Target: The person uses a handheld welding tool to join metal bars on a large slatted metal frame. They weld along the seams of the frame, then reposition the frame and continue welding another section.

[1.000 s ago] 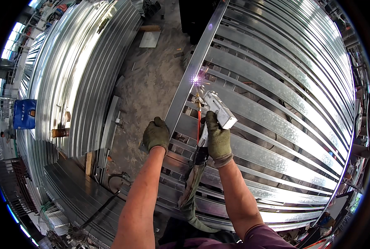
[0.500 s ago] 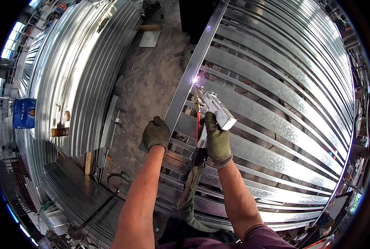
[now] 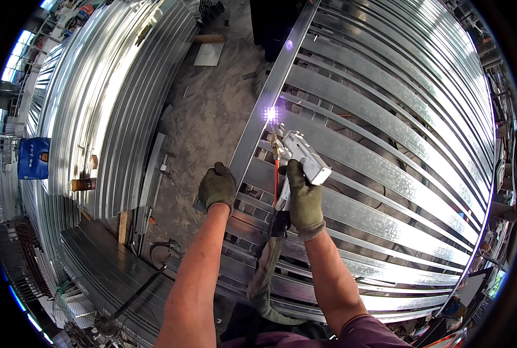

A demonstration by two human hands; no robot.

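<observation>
My right hand [image 3: 306, 203], in an olive-green work glove, is wrapped round the grip of a silver handheld welding gun [image 3: 308, 159]. An orange-red tube [image 3: 277, 180] runs along the gun, and a thick sleeved cable [image 3: 264, 267] trails back from it towards me. A bright violet-white weld spark [image 3: 271, 114] glows just beyond the nozzle, where a slat meets the long metal side rail [image 3: 264, 119]. My left hand [image 3: 217, 187], in a matching glove, is closed at the near part of that rail; its fingertips are mostly hidden.
Galvanised slats [image 3: 374, 124] run side by side to the right of the rail, with gaps between them. Stacked metal profiles [image 3: 119, 110] stand at the left, bearing a blue bag [image 3: 34, 158] and a brown cylinder [image 3: 83, 184]. Concrete floor [image 3: 206, 110] lies between.
The spark has grown brighter and shifted very slightly left. The welding gun and my right hand have moved a little towards me. My left hand stays in place.
</observation>
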